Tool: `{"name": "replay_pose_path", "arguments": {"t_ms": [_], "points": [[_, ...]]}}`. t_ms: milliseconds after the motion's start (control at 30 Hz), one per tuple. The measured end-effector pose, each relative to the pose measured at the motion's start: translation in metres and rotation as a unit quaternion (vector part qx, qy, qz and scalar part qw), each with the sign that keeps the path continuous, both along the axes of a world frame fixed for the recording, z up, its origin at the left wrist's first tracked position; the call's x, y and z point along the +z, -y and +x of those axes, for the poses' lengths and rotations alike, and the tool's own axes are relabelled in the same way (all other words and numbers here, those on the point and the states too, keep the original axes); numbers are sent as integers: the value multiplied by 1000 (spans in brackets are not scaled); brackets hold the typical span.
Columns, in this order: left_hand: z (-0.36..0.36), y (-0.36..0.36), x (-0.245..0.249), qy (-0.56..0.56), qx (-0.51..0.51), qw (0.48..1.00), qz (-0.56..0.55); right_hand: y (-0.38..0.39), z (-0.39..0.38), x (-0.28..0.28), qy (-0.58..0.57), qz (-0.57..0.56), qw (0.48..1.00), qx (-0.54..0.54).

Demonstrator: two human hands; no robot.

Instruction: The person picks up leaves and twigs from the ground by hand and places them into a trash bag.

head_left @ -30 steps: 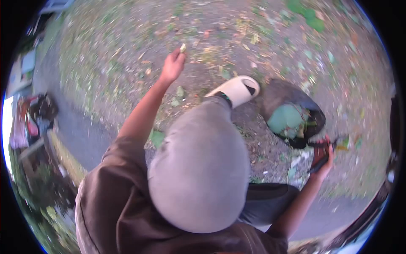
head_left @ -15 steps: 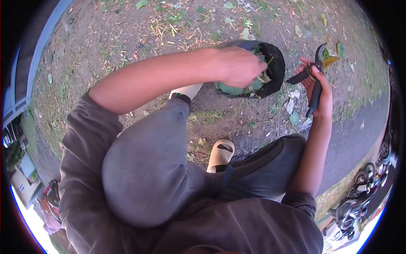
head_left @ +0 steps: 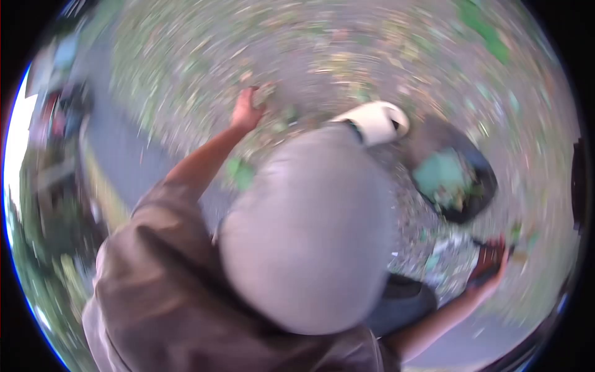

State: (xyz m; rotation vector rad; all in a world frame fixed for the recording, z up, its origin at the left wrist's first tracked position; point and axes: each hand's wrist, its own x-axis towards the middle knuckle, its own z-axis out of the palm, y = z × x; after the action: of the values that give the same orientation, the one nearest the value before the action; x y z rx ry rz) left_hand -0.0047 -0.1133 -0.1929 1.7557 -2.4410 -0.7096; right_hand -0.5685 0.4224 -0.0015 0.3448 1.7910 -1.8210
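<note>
The whole view is smeared by motion. My left hand point(head_left: 249, 110) is stretched out low over the ground at the upper left. Its fingers are closed at a pale greenish clump point(head_left: 264, 94), too blurred to name. At the lower right, my right hand point(head_left: 493, 263) grips the dark-handled pruning shears point(head_left: 484, 268); whether their blades are apart cannot be seen. Between the hands, nearer the right one, a black bag point(head_left: 486, 177) lies with its mouth open and green leaves point(head_left: 443, 177) inside. Neither hand touches the bag.
My raised knee point(head_left: 310, 229) fills the middle, with a cream slipper point(head_left: 375, 122) beyond it. Around them is dirt ground point(head_left: 297, 56) with leaf scraps. Pale litter point(head_left: 449, 254) lies below the bag. A paved strip point(head_left: 133, 133) and blurred parked vehicles point(head_left: 65, 108) are at the left.
My left hand has left the bag and moved far to the left. The view has swung, so the bag and my right hand with the shears appear lower and farther right.
</note>
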Motion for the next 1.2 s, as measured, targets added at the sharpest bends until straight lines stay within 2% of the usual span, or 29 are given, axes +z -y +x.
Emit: {"name": "replay_pose_path", "arguments": {"t_ms": [100, 133, 167, 200, 233, 300, 333, 467, 567, 600, 633, 700, 733, 767, 833, 867, 900, 933, 967, 1000, 1033, 1067, 1100, 1133, 1200], "points": [[124, -61, -37, 140, 81, 985, -59, 20, 0, 0, 6, -3, 997, 71], [149, -80, -33, 148, 110, 981, -65, 28, 2, 1, 18, -8, 995, 98], [164, -103, -29, 167, 148, 975, -6, 34, 2, -1, 22, -12, 993, 118], [163, -122, -24, 186, 177, 965, 51, 31, -8, -10, 44, -12, 993, 105], [168, -132, -25, 185, 187, 964, 50, 42, -4, -10, 59, -9, 994, 89], [178, -151, -25, 186, 167, 960, 126, 55, -2, -12, 44, 14, 996, 75], [180, -159, -27, 172, 165, 968, 76, 53, -4, -15, 50, 1, 995, 87], [194, -163, -27, 121, 236, 960, 90, 60, 2, -16, 33, 4, 992, 118], [217, -165, -33, 140, 232, 962, 41, 58, 1, -16, 40, 14, 993, 106], [217, -161, -29, 91, 269, 959, 12, 57, 1, -17, 44, 12, 994, 104], [221, -159, -22, 93, 269, 959, 11, 56, -2, -17, 43, 17, 995, 89], [233, -145, -6, 104, 296, 949, 11, 50, -7, -19, 40, 20, 996, 72], [240, -137, -10, 115, 386, 915, 11, 45, -11, -20, 52, -6, 994, 96], [256, -125, -11, 144, 386, 911, -25, 42, -13, -20, 63, -34, 990, 119], [271, -99, -10, 131, 445, 885, -33, 48, -7, -14, 51, -15, 994, 94], [266, -81, -20, 125, 441, 888, -33, 52, -5, -11, 40, 2, 997, 71], [260, -61, -30, 5, 491, 869, 62, 53, -4, -11, 37, 0, 997, 64], [256, -51, -33, -109, 531, 826, 158, 52, -1, -11, 34, -8, 997, 74], [185, -49, 14, -35, 432, 889, 148, 51, -1, -10, 31, -15, 996, 87], [154, -42, 26, 19, 369, 913, 172, 53, -2, -10, 27, -15, 996, 83], [133, -31, 26, 71, 298, 933, 192, 53, -1, -10, 26, -16, 996, 83], [124, -28, 10, 67, 291, 935, 193, 52, -1, -8, 25, -14, 996, 84], [125, -31, -10, 114, 255, 945, 170, 51, 0, -4, 23, -14, 996, 82], [121, -29, -17, 160, 218, 952, 143, 52, 2, -3, 19, -21, 996, 90], [110, -33, -23, 171, 205, 954, 136, 52, 4, -3, 9, -31, 995, 90]]}}
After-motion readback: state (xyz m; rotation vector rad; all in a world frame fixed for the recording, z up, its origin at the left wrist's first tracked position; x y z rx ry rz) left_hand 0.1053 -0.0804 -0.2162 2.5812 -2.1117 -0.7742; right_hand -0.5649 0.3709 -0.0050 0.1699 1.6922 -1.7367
